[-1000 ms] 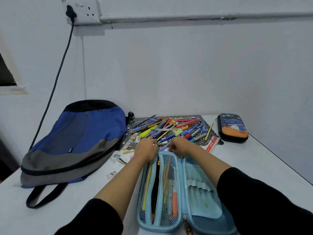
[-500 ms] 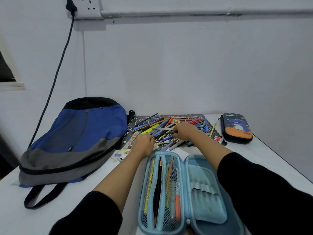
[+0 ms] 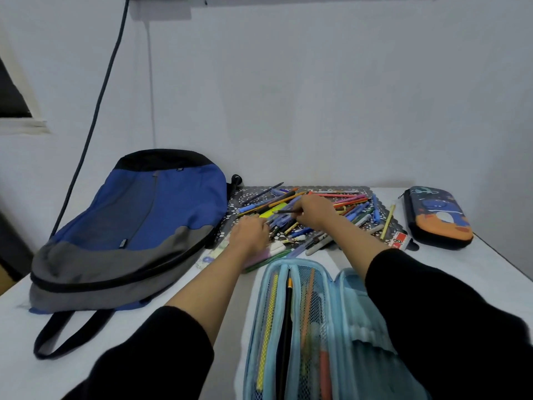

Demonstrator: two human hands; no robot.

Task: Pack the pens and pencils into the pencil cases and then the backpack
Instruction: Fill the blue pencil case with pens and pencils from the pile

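Both hands are pushing off the case's far rim and up into the pile vs. a sec ago, and the camera is tipping down w/ them, so the wall socket is slipping out of frame.

Head view: R hand [image 3: 313, 212] is reaching deepest, over the middle of the pens [image 3: 350, 204]. Its fingers are pinching a dark pencil [image 3: 284, 211] that is sticking out to its left, prob. being singled out of the heap for packing. L hand [image 3: 249, 233] is resting at the pile's near-left edge. Its fingertips are hiding behind the knuckles, so can't tell if it's gripping anything; it may be steadying or raking strays closer.

Pens are lying criss-crossed on a black mat [image 3: 366, 189] at the back of the table [image 3: 476, 264]. Open case [image 3: 255, 327] is lying just in front of them, between the forearms, its mesh pocket [image 3: 307, 307] already carrying several pencils lengthwise. It's being kept open and near so each pick is a short trip.

2nd case [image 3: 437, 217] is sitting shut at far right, apart from the pile, waiting its turn. Backpack [image 3: 138, 226] is lying flat at left, against the mat's edge; it's looking untouched, being the last step.
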